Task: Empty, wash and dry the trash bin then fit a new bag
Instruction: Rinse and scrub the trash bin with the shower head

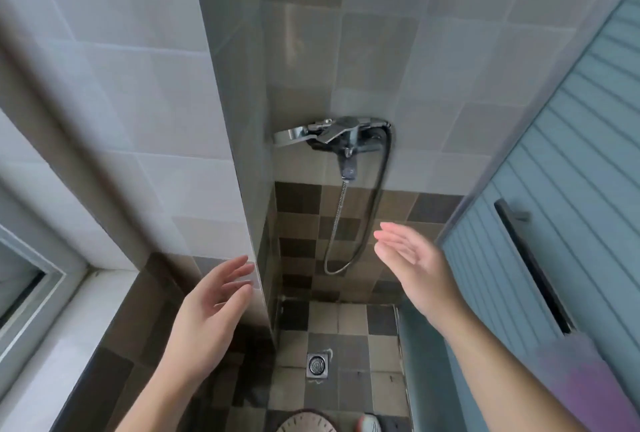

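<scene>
The left hand (211, 307) is raised near the tiled wall corner (242, 189), fingers spread and relaxed, holding nothing. Farther off hangs the shower mixer (341, 135) with its hose (360, 237), above the floor drain (317, 364). The right hand (412, 265) is raised, empty, fingers straight, beside the glass door (554, 206). The trash bin is out of view.

two bare forearms, no sleeves, left hand (207, 307), right hand (415, 265), no rings
</scene>
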